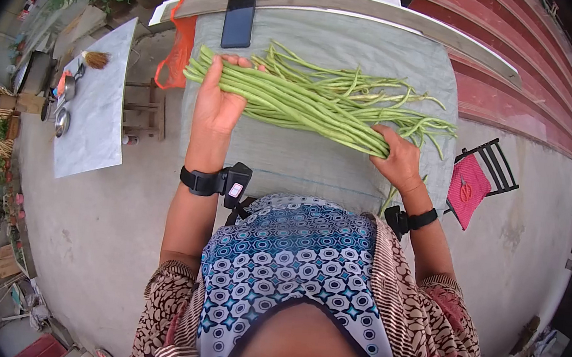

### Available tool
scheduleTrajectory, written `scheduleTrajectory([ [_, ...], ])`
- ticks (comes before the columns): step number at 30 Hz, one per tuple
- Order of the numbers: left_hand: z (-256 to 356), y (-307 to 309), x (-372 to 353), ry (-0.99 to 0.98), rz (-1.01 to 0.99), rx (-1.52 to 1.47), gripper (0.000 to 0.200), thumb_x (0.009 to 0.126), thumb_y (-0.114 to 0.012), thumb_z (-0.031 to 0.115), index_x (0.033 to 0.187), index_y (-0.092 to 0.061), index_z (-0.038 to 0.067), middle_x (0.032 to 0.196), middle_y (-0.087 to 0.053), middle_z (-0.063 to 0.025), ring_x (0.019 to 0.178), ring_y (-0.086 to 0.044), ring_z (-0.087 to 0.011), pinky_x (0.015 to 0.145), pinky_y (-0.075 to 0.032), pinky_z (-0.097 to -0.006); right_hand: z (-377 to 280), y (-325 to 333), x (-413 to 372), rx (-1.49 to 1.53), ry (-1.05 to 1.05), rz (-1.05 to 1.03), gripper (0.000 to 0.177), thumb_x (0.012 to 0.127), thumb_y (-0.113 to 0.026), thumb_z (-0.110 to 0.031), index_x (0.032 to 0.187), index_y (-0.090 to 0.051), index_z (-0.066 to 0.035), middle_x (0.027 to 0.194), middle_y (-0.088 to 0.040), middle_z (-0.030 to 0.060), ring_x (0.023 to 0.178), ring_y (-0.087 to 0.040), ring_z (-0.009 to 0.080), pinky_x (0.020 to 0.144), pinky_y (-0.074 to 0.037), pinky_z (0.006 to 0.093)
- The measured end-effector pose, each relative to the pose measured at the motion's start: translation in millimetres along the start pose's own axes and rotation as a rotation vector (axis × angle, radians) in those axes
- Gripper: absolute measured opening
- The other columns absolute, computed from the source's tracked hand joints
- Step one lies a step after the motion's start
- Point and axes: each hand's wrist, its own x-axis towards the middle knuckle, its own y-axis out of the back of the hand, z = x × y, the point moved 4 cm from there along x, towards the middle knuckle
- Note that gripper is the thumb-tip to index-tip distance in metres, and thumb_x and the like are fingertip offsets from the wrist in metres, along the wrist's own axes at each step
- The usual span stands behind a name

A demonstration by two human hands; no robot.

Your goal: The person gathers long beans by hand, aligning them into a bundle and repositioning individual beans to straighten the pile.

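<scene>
A thick bundle of long green beans (295, 102) stretches between my two hands above the cloth-covered table (288, 161). My left hand (223, 94) is wrapped round the bundle near its left end, with the thumb pointing up. At the right end, my right hand (397, 159) grips the bean ends, which lie close together. Behind and to the right of the bundle, more loose long beans (426, 127) lie spread on the cloth, some with thin, curling ends. Both wrists carry black straps with small devices.
A phone (238, 22) lies at the table's back left, near an orange plastic bag (180, 46). A long board (341, 3) crosses the back edge. Left is a pale side table (96, 114) with bowls and a brush; right, a stool with pink cloth (469, 189) and scissors.
</scene>
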Motion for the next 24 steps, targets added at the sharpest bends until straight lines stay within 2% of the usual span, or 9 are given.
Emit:
scheduleTrajectory([
  [3, -5.0, 39.0, 14.0, 0.011, 0.161, -0.09, 0.017, 0.099, -0.049, 0.021, 0.095, -0.052, 0.005, 0.09, -0.056, -0.0056, 0.092, -0.058, -0.0207, 0.109, -0.034, -0.0551, -5.6, 30.7, 7.3, -0.077, 0.031, 0.014, 0.043, 0.068, -0.069, -0.02, 0.11, -0.064, -0.019, 0.098, -0.07, 0.0061, 0.08, -0.067, 0.0285, 0.068, -0.053, 0.038],
  [7, -15.7, 65.1, 22.7, 0.049, 0.311, -0.1, 0.022, 0.101, -0.046, 0.025, 0.096, -0.052, 0.004, 0.091, -0.057, -0.007, 0.089, -0.06, -0.0211, 0.101, -0.043, -0.0531, -1.0, 64.2, 13.7, -0.213, -0.04, 0.025, 0.037, 0.068, -0.069, -0.02, 0.105, -0.067, -0.018, 0.1, -0.07, 0.0046, 0.079, -0.067, 0.028, 0.067, -0.053, 0.0366],
  [9, -27.3, 71.0, 20.5, 0.06, 0.484, -0.052, 0.022, 0.101, -0.046, 0.025, 0.098, -0.052, 0.004, 0.092, -0.057, -0.007, 0.091, -0.06, -0.0214, 0.101, -0.044, -0.0512, -10.4, 80.6, 19.5, -0.286, -0.016, 0.06, 0.036, 0.069, -0.069, -0.018, 0.105, -0.066, -0.019, 0.09, -0.068, 0.0045, 0.075, -0.066, 0.0293, 0.064, -0.052, 0.0391],
  [11, -31.6, 74.8, 25.5, 0.054, 0.481, -0.021, 0.021, 0.101, -0.048, 0.025, 0.099, -0.052, 0.005, 0.096, -0.058, -0.0077, 0.093, -0.059, -0.0219, 0.101, -0.044, -0.0485, -14.9, 94.1, 27.9, -0.341, 0.001, 0.096, 0.035, 0.07, -0.069, -0.017, 0.104, -0.066, -0.019, 0.084, -0.067, 0.005, 0.072, -0.065, 0.0305, 0.061, -0.051, 0.0409],
  [15, -32.6, 77.2, 27.1, 0.102, 0.473, 0.096, 0.021, 0.099, -0.05, 0.025, 0.106, -0.054, 0.005, 0.108, -0.061, -0.0108, 0.102, -0.06, -0.025, 0.099, -0.048, -0.0434, -30.2, 111.4, 45.9, -0.438, 0.125, 0.19, 0.045, 0.065, -0.072, -0.01, 0.109, -0.064, -0.019, 0.085, -0.064, 0.0032, 0.079, -0.061, 0.0256, 0.082, -0.046, 0.0375],
  [16, -32.8, 83.5, 27.3, 0.122, 0.515, 0.156, 0.022, 0.099, -0.051, 0.024, 0.108, -0.054, 0.005, 0.11, -0.061, -0.0113, 0.103, -0.06, -0.0256, 0.098, -0.049, -0.0436, -23.8, 102.8, 50.9, -0.413, 0.163, 0.2, 0.049, 0.064, -0.072, -0.008, 0.11, -0.063, -0.018, 0.086, -0.063, 0.0029, 0.083, -0.058, 0.0242, 0.089, -0.041, 0.0375],
  [19, -36.1, 114.2, 38.7, 0.197, 0.633, 0.279, 0.024, 0.099, -0.052, 0.022, 0.115, -0.053, 0.005, 0.114, -0.059, -0.0129, 0.104, -0.059, -0.0274, 0.096, -0.049, -0.0444, 29.9, 41.4, 64.2, -0.478, 0.242, 0.103, 0.046, 0.065, -0.07, -0.007, 0.109, -0.063, -0.017, 0.086, -0.063, 0.0043, 0.086, -0.059, 0.026, 0.086, -0.042, 0.0395],
  [22, -39.0, 132.2, 42.3, 0.276, 0.724, 0.329, 0.028, 0.097, -0.054, 0.021, 0.119, -0.052, 0.003, 0.116, -0.058, -0.0144, 0.105, -0.059, -0.0286, 0.092, -0.051, -0.045, 82.7, -23.0, 58.7, -0.412, 0.131, -0.018, 0.043, 0.066, -0.067, -0.005, 0.108, -0.063, -0.015, 0.088, -0.063, 0.0055, 0.091, -0.058, 0.0266, 0.086, -0.042, 0.041],
  [24, -37.3, 118.7, 39.2, 0.26, 0.696, 0.4, 0.027, 0.097, -0.053, 0.019, 0.118, -0.052, 0.002, 0.115, -0.058, -0.0158, 0.105, -0.059, -0.0289, 0.092, -0.051, -0.0452, 82.5, -25.2, 58.8, -0.375, 0.074, -0.021, 0.043, 0.067, -0.065, -0.004, 0.108, -0.062, -0.015, 0.091, -0.062, 0.0066, 0.094, -0.058, 0.027, 0.087, -0.042, 0.0415],
])
